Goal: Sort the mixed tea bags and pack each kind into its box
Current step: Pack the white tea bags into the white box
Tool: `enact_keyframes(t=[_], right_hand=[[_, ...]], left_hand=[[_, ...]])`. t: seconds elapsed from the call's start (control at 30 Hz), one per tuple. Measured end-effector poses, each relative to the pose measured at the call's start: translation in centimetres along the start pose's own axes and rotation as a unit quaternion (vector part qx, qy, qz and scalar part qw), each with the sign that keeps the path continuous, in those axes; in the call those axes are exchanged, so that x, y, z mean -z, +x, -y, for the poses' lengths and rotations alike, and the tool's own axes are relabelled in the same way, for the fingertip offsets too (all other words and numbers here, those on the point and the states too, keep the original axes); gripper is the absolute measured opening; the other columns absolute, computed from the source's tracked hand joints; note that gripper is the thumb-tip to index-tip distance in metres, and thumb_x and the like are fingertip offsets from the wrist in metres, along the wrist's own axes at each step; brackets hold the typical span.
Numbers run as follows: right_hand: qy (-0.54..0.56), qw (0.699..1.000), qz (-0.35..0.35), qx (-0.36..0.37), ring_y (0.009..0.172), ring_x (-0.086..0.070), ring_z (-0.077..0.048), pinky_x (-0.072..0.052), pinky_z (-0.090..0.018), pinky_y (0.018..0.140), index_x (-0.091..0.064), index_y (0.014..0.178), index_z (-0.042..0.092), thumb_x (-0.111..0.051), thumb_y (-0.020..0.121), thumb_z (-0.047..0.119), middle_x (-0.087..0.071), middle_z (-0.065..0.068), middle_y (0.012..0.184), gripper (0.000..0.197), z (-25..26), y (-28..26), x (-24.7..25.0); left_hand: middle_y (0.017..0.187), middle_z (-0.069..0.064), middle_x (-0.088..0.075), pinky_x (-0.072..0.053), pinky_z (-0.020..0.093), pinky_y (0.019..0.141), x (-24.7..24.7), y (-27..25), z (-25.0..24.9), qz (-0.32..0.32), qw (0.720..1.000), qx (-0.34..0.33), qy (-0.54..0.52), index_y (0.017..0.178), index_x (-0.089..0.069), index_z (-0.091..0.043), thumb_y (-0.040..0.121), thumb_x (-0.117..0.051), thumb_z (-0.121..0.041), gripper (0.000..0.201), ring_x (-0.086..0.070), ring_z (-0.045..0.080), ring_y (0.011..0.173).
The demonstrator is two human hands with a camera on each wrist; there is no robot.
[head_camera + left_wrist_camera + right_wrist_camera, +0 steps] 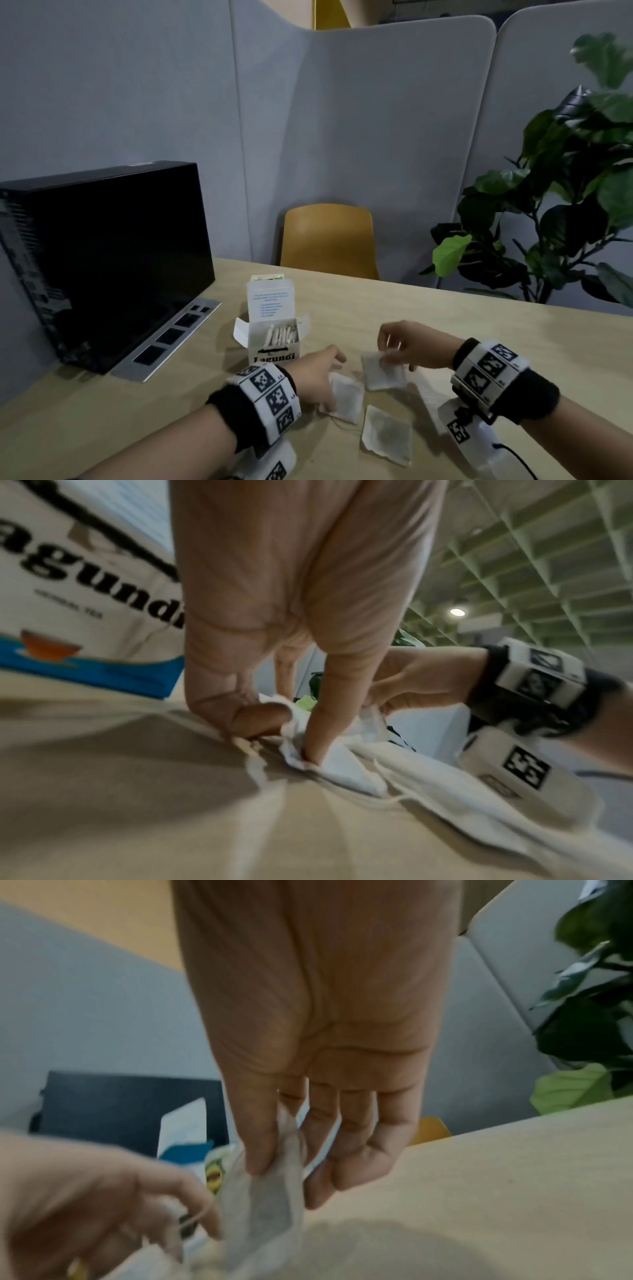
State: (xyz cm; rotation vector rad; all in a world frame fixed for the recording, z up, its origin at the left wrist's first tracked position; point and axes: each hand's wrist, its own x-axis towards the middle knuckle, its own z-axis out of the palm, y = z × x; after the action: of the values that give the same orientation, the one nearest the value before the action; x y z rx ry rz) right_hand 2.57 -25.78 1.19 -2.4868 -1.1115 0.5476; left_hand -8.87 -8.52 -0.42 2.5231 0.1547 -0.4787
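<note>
Right hand (409, 344) fingers pinch a tea bag (383, 371) hanging lengthwise down; left hand (317, 375) fingers pin another flat.

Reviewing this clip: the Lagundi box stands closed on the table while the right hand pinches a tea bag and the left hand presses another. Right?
Not quite. The head view shows the Lagundi box open, lid up, bags inside. The right hand does pinch a tea bag; the left hand presses another.

Open tea box (274, 346), at 12 o'clock from the hands: front panel is showing "Lagundi" in black; the smaller print beneath is staying illegible.
</note>
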Motion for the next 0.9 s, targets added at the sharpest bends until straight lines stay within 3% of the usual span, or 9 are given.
enact_keyframes(t=[0.07, 0.17, 0.27, 0.33, 0.47, 0.6, 0.7, 0.8, 0.9], right_hand=[[0.093, 0.994, -0.053, 0.021, 0.064, -0.055, -0.009, -0.052, -0.026, 0.06, -0.052, 0.079, 0.024, -0.055, 0.089, 0.01, -0.056, 0.005, 0.077, 0.017, 0.0, -1.1, 0.5], [0.269, 0.954, -0.107, 0.074, 0.063, -0.058, -0.009, -0.049, -0.02, 0.055, -0.058, 0.084, 0.012, -0.063, 0.085, 0.004, -0.06, -0.005, 0.075, 0.009, 1.1, -2.8, 0.5], [0.369, 0.918, -0.089, 0.115, 0.065, -0.058, -0.011, -0.048, -0.019, 0.056, -0.059, 0.084, 0.006, -0.066, 0.081, 0.004, -0.061, -0.008, 0.076, 0.008, 2.8, -3.7, 0.8], [0.384, 0.912, -0.078, 0.122, 0.066, -0.057, -0.011, -0.048, -0.019, 0.058, -0.059, 0.082, 0.006, -0.066, 0.081, 0.005, -0.061, -0.006, 0.075, 0.007, 4.0, -3.8, 1.0], [0.394, 0.903, -0.127, 0.113, 0.07, -0.055, -0.012, -0.046, -0.019, 0.061, -0.059, 0.084, 0.007, -0.064, 0.083, 0.009, -0.061, -0.004, 0.077, 0.005, 6.3, -2.9, 0.1], [0.399, 0.888, -0.2, 0.107, 0.072, -0.054, -0.015, -0.044, -0.023, 0.063, -0.06, 0.084, 0.006, -0.063, 0.085, 0.01, -0.061, -0.008, 0.079, 0.005, 7.9, -1.9, -0.7], [0.38, 0.888, -0.237, 0.106, 0.072, -0.052, -0.014, -0.044, -0.022, 0.064, -0.06, 0.084, 0.006, -0.063, 0.086, 0.012, -0.06, -0.008, 0.08, 0.007, 9.2, -1.3, -1.3], [0.351, 0.89, -0.27, 0.106, 0.076, -0.056, -0.012, -0.048, -0.016, 0.065, -0.062, 0.089, 0.006, -0.063, 0.085, 0.015, -0.064, -0.004, 0.085, 0.01, 10.5, -0.7, -1.9], [0.472, 0.853, -0.206, 0.079, 0.099, -0.062, -0.023, -0.052, -0.031, 0.078, -0.052, 0.114, 0.017, -0.063, 0.086, 0.025, -0.059, -0.005, 0.112, 0.031, 10.9, -0.2, -2.4]], left_hand=[[0.123, 0.012, -0.055, -0.048, 0.031, 0.073, 0.0, 0.1, 0.1, -0.008, 0.998, 0.001, -0.062, 0.133, -0.038, -0.02, 0.076, -0.07, -0.003, 0.067, -0.055, 0.019, 0.087], [0.093, 0.004, -0.057, -0.051, 0.03, 0.068, 0.3, 0.0, 0.3, -0.082, 0.985, -0.021, -0.152, 0.12, -0.051, -0.02, 0.081, -0.066, -0.009, 0.043, -0.057, 0.019, 0.08], [0.098, 0.007, -0.062, -0.053, 0.027, 0.067, 1.2, -0.5, 0.3, -0.151, 0.952, -0.058, -0.261, 0.104, -0.058, -0.026, 0.084, -0.065, -0.013, 0.025, -0.063, 0.021, 0.086], [0.1, 0.007, -0.068, -0.053, 0.024, 0.066, 1.8, -0.9, 0.3, -0.198, 0.928, -0.088, -0.302, 0.098, -0.064, -0.026, 0.085, -0.064, -0.011, 0.02, -0.065, 0.019, 0.089], [0.082, -0.003, -0.075, -0.054, 0.019, 0.061, 2.1, -2.8, 0.2, -0.242, 0.873, -0.14, -0.399, 0.086, -0.071, -0.025, 0.087, -0.061, -0.006, 0.021, -0.07, 0.011, 0.081], [0.085, 0.004, -0.075, -0.054, 0.02, 0.058, 1.9, -4.3, 0.3, -0.245, 0.828, -0.168, -0.475, 0.093, -0.069, -0.012, 0.092, -0.054, -0.008, 0.016, -0.071, 0.015, 0.078], [0.09, 0.01, -0.074, -0.055, 0.026, 0.06, 2.3, -4.9, 0.6, -0.247, 0.794, -0.166, -0.531, 0.097, -0.068, -0.008, 0.092, -0.055, -0.022, 0.02, -0.071, 0.02, 0.083], [0.092, 0.008, -0.074, -0.054, 0.023, 0.059, 2.9, -5.3, 1.0, -0.271, 0.796, -0.164, -0.516, 0.099, -0.064, -0.011, 0.08, -0.07, -0.023, 0.023, -0.071, 0.016, 0.081], [0.091, 0.006, -0.073, -0.055, 0.022, 0.058, 3.6, -5.2, 1.7, -0.329, 0.777, -0.161, -0.512, 0.097, -0.061, -0.012, 0.078, -0.072, -0.009, 0.022, -0.072, 0.015, 0.077]])
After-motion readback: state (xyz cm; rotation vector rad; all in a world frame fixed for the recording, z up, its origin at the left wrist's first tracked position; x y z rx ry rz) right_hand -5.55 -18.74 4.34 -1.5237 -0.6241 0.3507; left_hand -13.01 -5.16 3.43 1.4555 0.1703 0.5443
